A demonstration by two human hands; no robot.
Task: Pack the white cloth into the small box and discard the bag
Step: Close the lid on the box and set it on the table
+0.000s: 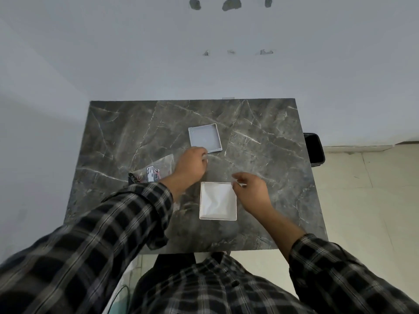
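White cloth [217,199] lies inside the small box [218,218]. The lid [205,137] sits at twelve o'clock, touching the nearer left hand [190,165], fingers curled at its edge; grip unclear. Right hand [251,191] hovers loosely spread.

- The person wears a checked shirt [215,288] in black, grey and white squares.
- Long sleeves reach down to the wrists, just behind each grip.
- The left sleeve [127,214] has a loose, open cuff.
- The right sleeve [340,268] has the same checks.
- A dark button [235,283] sits on the shirt front.
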